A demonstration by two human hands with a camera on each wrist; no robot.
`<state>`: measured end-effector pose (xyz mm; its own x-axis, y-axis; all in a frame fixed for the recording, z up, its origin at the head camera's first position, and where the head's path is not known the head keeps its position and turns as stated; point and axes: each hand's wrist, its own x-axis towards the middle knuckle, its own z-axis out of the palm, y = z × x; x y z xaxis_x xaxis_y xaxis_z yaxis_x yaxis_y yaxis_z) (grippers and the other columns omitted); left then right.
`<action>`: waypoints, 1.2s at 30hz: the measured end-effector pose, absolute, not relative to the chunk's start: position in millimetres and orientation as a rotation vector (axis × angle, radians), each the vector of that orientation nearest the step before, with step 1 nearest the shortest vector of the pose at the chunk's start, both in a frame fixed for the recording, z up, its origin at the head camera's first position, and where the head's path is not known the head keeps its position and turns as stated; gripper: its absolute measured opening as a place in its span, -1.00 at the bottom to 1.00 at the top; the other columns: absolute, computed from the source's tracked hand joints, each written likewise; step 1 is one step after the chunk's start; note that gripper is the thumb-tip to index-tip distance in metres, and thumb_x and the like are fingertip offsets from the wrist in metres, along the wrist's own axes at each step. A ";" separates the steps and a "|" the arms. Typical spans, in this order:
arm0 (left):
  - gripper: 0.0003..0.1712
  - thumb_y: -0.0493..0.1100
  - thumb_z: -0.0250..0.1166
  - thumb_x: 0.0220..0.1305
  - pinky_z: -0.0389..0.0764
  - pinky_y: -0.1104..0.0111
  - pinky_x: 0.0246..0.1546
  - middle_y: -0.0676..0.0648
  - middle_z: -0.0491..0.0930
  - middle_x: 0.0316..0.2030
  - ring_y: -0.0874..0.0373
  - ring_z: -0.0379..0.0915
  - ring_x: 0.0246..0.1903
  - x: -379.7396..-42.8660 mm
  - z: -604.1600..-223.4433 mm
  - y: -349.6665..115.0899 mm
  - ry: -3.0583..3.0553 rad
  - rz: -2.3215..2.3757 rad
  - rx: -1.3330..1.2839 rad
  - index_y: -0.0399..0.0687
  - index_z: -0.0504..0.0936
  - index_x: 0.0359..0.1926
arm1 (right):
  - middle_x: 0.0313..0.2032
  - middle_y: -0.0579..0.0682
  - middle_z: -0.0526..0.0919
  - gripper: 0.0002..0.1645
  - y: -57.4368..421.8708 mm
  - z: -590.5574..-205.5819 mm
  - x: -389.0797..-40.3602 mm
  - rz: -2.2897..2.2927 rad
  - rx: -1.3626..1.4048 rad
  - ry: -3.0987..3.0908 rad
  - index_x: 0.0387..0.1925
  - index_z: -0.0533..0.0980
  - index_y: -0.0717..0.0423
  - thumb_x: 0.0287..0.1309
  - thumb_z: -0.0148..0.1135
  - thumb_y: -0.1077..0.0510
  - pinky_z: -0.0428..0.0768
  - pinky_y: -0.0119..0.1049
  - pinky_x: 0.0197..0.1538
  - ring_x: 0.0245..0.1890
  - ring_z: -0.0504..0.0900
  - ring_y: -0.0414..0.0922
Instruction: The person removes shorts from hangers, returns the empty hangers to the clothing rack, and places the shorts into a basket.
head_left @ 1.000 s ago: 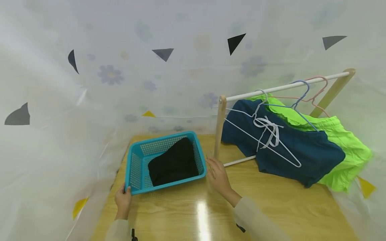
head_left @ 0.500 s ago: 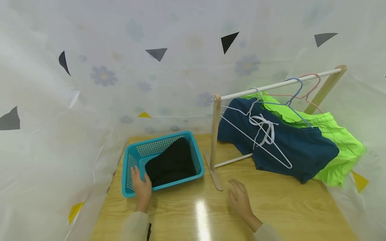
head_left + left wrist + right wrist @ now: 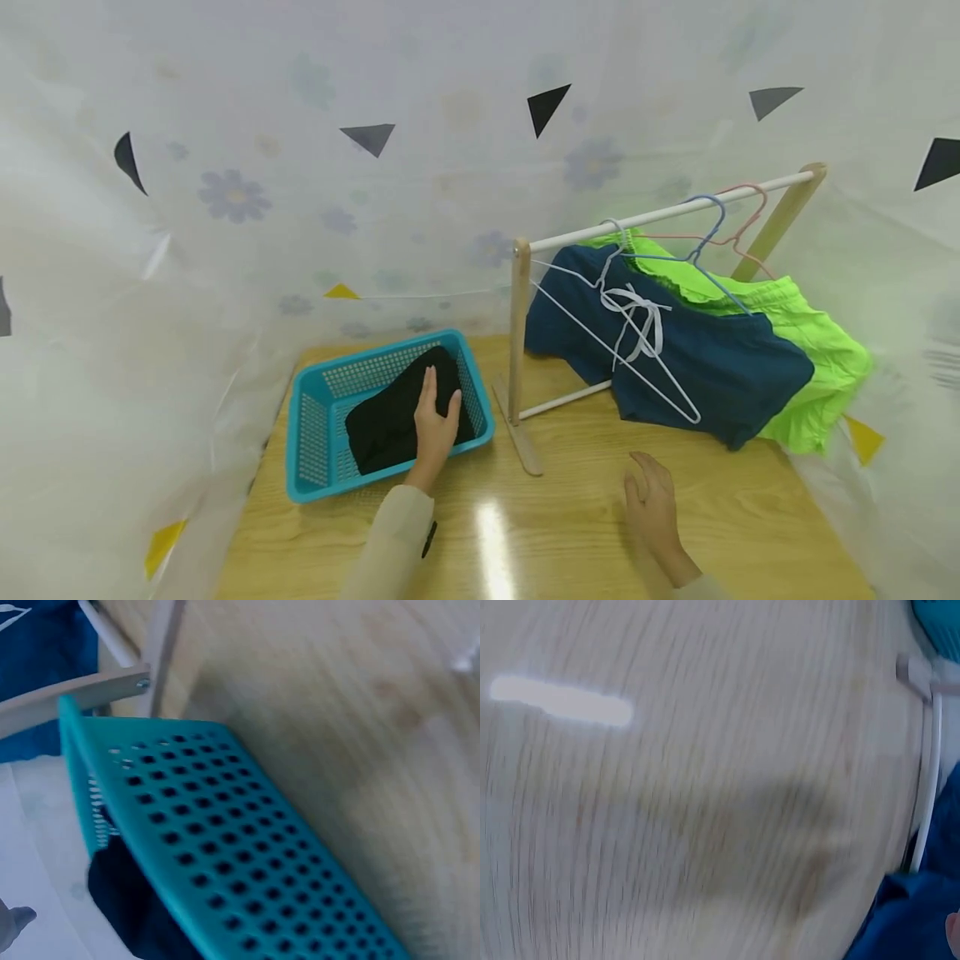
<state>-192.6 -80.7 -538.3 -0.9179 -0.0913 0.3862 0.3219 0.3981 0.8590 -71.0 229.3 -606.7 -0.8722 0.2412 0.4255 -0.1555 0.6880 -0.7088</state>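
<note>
My left hand (image 3: 437, 427) hovers over the near right part of the teal basket (image 3: 298, 433), fingers extended and holding nothing. Beneath it in the basket lies a folded black cloth garment (image 3: 378, 429). In the left wrist view the perforated basket side (image 3: 225, 847) fills the middle, with the black garment (image 3: 135, 907) behind its rim. My right hand (image 3: 654, 508) is over the table in front of the rack, its fingers loosely bent around nothing. Closest to it are dark blue shorts (image 3: 697, 367) with a white drawstring, hanging on the rack.
A rack with a white rail (image 3: 660, 215) and wooden posts (image 3: 520, 333) stands at the right. On it hang an unloaded white hanger (image 3: 660, 358), a blue hanger (image 3: 708, 242), a pink hanger (image 3: 750, 225) and bright green shorts (image 3: 817, 358). Patterned sheeting (image 3: 420, 67) encloses the wooden table (image 3: 570, 533).
My left hand has let go of the basket's left corner and moved right over the black garment. My right hand has moved from beside the basket to the right. The view has shifted slightly.
</note>
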 end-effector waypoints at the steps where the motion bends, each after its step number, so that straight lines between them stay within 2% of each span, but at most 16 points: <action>1: -0.29 -0.06 0.09 0.29 0.14 0.04 0.28 -0.21 0.00 0.37 -0.10 -0.05 0.35 -196.1 -534.5 -75.5 -2.281 -1.539 -0.223 -0.15 0.03 0.36 | -0.03 0.32 0.45 -0.61 236.6 -604.9 -71.9 1.054 -0.077 -2.390 -0.05 0.41 0.39 -0.01 0.09 0.45 0.24 -0.05 0.06 0.04 0.32 0.21; 5: -0.27 -0.05 0.10 0.28 0.12 0.09 0.30 -0.22 0.00 0.36 -0.06 -0.07 0.36 -209.7 -517.0 -56.3 -2.256 -1.566 -0.309 -0.19 0.02 0.36 | -0.11 0.37 0.48 -0.60 268.2 -592.9 -79.9 0.943 -0.056 -2.297 -0.10 0.43 0.45 -0.10 0.10 0.47 0.22 -0.13 0.02 -0.05 0.37 0.25; 6: -0.26 -0.04 0.10 0.28 0.12 0.09 0.30 -0.21 0.00 0.36 -0.06 -0.07 0.36 -212.5 -512.6 -51.5 -2.258 -1.572 -0.321 -0.18 0.01 0.36 | -0.13 0.39 0.48 -0.60 276.1 -587.8 -82.5 0.910 -0.041 -2.274 -0.11 0.43 0.47 -0.12 0.10 0.48 0.22 -0.10 0.01 -0.07 0.37 0.27; 9: -0.22 0.04 0.11 0.25 0.11 0.08 0.31 -0.17 -0.01 0.37 -0.04 -0.08 0.36 -218.9 -501.2 -37.4 -2.293 -1.625 -0.325 -0.06 -0.02 0.38 | -0.17 0.41 0.48 -0.62 297.2 -567.8 -92.7 0.826 -0.013 -2.183 -0.15 0.44 0.49 -0.14 0.06 0.52 0.23 -0.15 0.03 -0.13 0.36 0.30; 11: -0.17 0.07 0.15 0.21 0.10 0.06 0.31 -0.16 -0.01 0.37 -0.05 -0.07 0.36 -222.3 -493.8 -28.1 -2.304 -1.663 -0.324 -0.02 -0.02 0.38 | -0.17 0.43 0.48 -0.63 309.5 -551.3 -102.1 0.781 -0.010 -2.103 -0.18 0.45 0.50 -0.15 0.03 0.54 0.26 -0.09 0.05 -0.13 0.36 0.32; 13: -0.15 0.06 0.20 0.18 0.10 0.06 0.31 -0.18 0.00 0.37 -0.06 -0.06 0.36 -225.8 -487.2 -19.1 -2.293 -1.685 -0.332 -0.06 0.00 0.38 | -0.16 0.43 0.48 -0.65 320.7 -533.4 -112.2 0.768 -0.037 -2.027 -0.18 0.46 0.48 -0.12 0.02 0.55 0.27 -0.06 0.08 -0.12 0.36 0.34; 16: -0.13 0.01 0.24 0.15 0.09 0.10 0.32 -0.21 0.01 0.36 -0.05 -0.05 0.35 -231.3 -479.8 -6.7 -2.260 -1.682 -0.344 -0.19 0.04 0.36 | -0.13 0.44 0.47 -0.67 336.8 -507.6 -127.5 0.745 -0.084 -1.938 -0.16 0.47 0.48 -0.05 0.00 0.49 0.25 0.11 0.07 -0.08 0.35 0.37; 20: -0.15 -0.02 0.23 0.17 0.09 0.18 0.33 -0.18 0.01 0.36 0.01 -0.05 0.36 -233.4 -476.2 7.4 -2.261 -1.676 -0.323 -0.23 0.04 0.35 | -0.07 0.45 0.43 -0.64 357.0 -482.5 -140.3 0.713 -0.180 -1.924 -0.10 0.44 0.47 0.04 -0.01 0.38 0.17 0.15 0.15 -0.02 0.31 0.37; 24: -0.19 -0.04 0.20 0.20 0.13 0.20 0.32 -0.19 0.04 0.35 0.02 -0.01 0.34 -231.8 -475.1 18.1 -2.250 -1.683 -0.309 -0.24 0.05 0.34 | -0.02 0.46 0.38 -0.53 373.1 -468.4 -147.0 0.692 -0.314 -2.052 0.02 0.36 0.44 0.10 0.01 0.22 0.10 0.16 0.20 0.05 0.26 0.36; 30: -0.29 -0.10 0.14 0.25 0.34 0.18 0.18 -0.29 0.16 0.29 -0.05 0.15 0.27 -229.4 -473.8 30.5 -2.146 -1.736 -0.319 -0.32 0.10 0.31 | 0.03 0.47 0.38 -0.46 382.5 -456.1 -153.0 0.752 -0.481 -2.292 0.11 0.33 0.38 0.24 -0.02 0.05 0.07 0.20 0.19 0.08 0.23 0.37; 36: -0.40 -0.18 0.12 0.26 0.50 0.18 0.00 -0.35 0.32 0.17 -0.12 0.37 0.10 -228.7 -473.1 37.2 -2.102 -1.648 -0.298 -0.42 0.21 0.23 | -0.20 0.47 0.45 -0.64 377.3 -455.9 -152.8 0.744 -0.435 -2.208 -0.14 0.44 0.49 0.18 0.09 0.20 0.13 0.16 0.11 -0.12 0.31 0.36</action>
